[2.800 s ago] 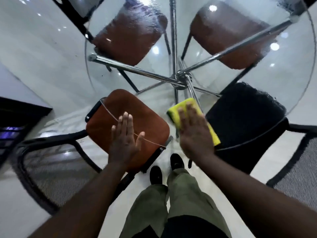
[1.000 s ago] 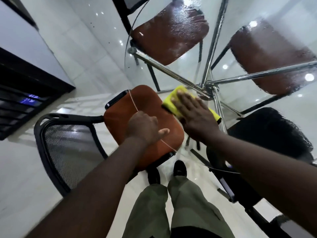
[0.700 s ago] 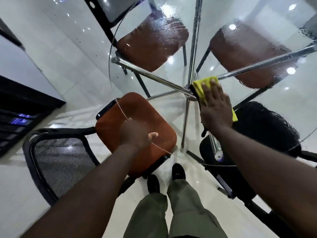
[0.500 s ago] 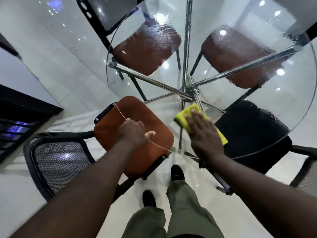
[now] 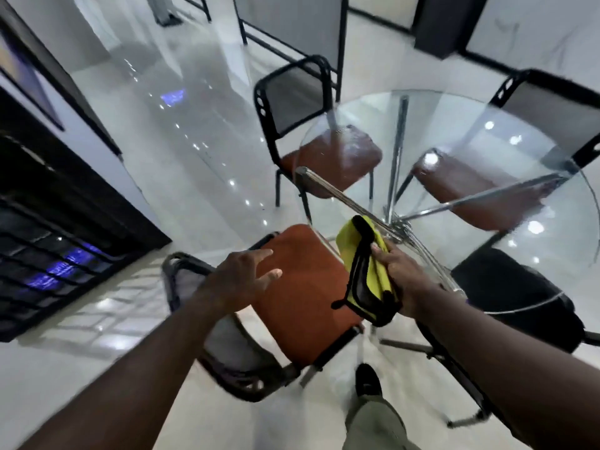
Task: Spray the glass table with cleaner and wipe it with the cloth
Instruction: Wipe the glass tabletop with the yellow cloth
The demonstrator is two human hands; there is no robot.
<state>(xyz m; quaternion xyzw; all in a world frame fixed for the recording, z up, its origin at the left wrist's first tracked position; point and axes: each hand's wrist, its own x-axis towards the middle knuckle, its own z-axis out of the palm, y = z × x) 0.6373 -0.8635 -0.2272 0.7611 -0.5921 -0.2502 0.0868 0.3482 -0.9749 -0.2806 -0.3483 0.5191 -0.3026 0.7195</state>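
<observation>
Over the near rim of the round clear glass table top (image 5: 487,177) I have my right hand (image 5: 402,280) lifted, gripping the yellow cleaning cloth with black edging (image 5: 367,271) between thumb and fingers. It hangs bunched and folded, and as far as I can judge it is clear of the glass rather than pressed flat on it. My left hand (image 5: 243,274) is empty, its fingers spread apart, hovering above the rust-brown padded seat of the nearest chair (image 5: 305,287) and holding nothing.

Streaks and beaded wet patches show on the far half of the glass, above the two brown seats beyond, so I take the wiping to be unfinished. No spray bottle is in view, so I cannot tell where the cleaner stands.

Several things could go wrong. With the cloth crumpled as it is, only a small fold would meet the surface if I bring it down so, and it would smear the wet film instead of lifting it. The black trim could also drag and leave lines. The glass edge is hard to see against the pale shiny floor (image 5: 194,157); a careless reach with the free hand could knock the rim or plant a fresh palm mark on a cleaned part. The near chair sits tight under the table, and my foot (image 5: 367,381) is close to its leg, so stepping round toward the far side risks a stumble. The picture is blurred, so fine detail escapes me.
</observation>
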